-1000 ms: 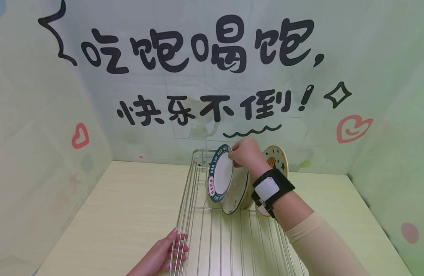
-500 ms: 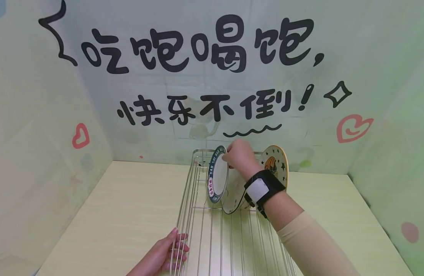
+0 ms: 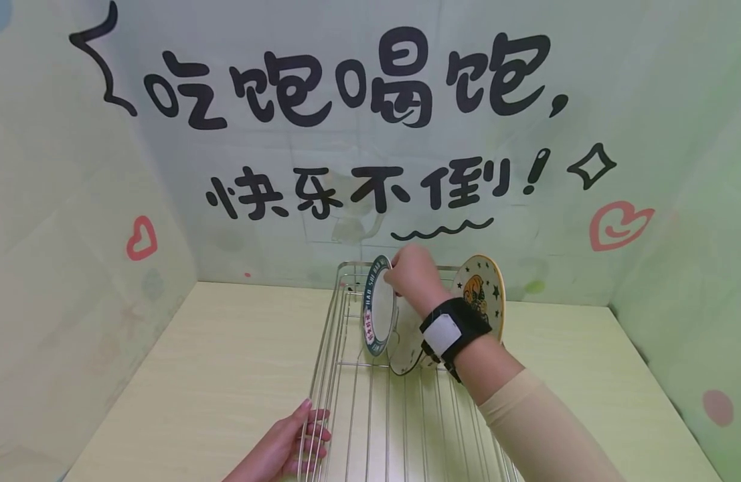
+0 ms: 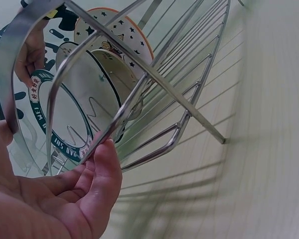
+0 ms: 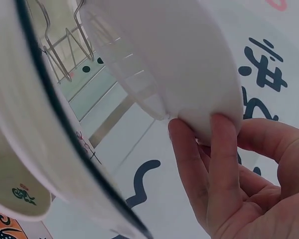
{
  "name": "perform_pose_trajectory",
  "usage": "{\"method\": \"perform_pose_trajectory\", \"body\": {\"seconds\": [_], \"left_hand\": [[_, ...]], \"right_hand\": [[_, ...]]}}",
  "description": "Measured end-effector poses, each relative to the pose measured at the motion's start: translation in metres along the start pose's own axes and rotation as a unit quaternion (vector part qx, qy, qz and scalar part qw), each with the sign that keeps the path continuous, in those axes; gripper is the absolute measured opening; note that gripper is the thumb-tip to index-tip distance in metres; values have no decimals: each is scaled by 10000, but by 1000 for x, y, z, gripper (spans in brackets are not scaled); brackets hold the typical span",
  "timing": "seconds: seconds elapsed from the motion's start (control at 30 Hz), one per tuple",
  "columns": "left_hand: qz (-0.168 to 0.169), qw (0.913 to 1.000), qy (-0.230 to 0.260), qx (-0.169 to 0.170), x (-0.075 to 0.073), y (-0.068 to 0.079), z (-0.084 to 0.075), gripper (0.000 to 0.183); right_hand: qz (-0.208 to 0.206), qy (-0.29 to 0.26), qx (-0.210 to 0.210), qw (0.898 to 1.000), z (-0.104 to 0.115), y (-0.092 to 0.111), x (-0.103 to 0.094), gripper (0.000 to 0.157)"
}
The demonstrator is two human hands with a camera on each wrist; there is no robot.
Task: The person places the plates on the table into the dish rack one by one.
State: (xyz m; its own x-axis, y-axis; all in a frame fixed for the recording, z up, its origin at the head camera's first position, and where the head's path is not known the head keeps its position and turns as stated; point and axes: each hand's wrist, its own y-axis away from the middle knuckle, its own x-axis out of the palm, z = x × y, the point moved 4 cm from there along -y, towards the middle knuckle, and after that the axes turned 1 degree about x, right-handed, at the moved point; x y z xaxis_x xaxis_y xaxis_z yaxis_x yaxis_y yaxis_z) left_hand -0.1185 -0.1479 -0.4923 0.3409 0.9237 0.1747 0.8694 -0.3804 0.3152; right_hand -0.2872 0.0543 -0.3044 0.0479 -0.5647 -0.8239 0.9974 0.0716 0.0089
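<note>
My right hand (image 3: 414, 276) pinches the upper edge of a round plate (image 3: 382, 311) with a white middle and a dark green lettered rim. The plate stands on edge toward the left of a wire dish rack (image 3: 361, 364). The right wrist view shows its smooth white underside (image 5: 189, 59) between thumb and fingers. My left hand (image 3: 282, 442) grips the rack's near left side, its fingers around the wires; in the left wrist view its fingertips (image 4: 105, 149) press against a metal bar.
Right of the held plate, a dark-rimmed white dish (image 3: 405, 351) leans in the rack, with a cream bowl (image 4: 112, 64) behind it. A star-patterned plate (image 3: 495, 294) with an orange rim stands farther right. The rack sits on a pale wooden table (image 3: 225, 361) before a printed backdrop (image 3: 274, 147).
My right hand has moved slightly left, turning the green-rimmed plate more edge-on and more upright. More of the star-patterned plate shows now. My left hand has stayed on the rack.
</note>
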Motion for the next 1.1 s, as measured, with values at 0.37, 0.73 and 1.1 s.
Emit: {"method": "perform_pose_trajectory", "body": {"seconds": [0.37, 0.73, 1.1], "left_hand": [[26, 10000, 72, -4, -1, 0, 0, 73], [64, 9998, 171, 8, 0, 0, 2, 70], [15, 9999, 141, -20, 0, -1, 1, 71]], "right_hand": [[-69, 390, 26, 9992, 5, -5, 6, 42], [-70, 312, 110, 9994, 4, -6, 11, 43], [148, -96, 316, 9993, 2, -7, 12, 33]]}}
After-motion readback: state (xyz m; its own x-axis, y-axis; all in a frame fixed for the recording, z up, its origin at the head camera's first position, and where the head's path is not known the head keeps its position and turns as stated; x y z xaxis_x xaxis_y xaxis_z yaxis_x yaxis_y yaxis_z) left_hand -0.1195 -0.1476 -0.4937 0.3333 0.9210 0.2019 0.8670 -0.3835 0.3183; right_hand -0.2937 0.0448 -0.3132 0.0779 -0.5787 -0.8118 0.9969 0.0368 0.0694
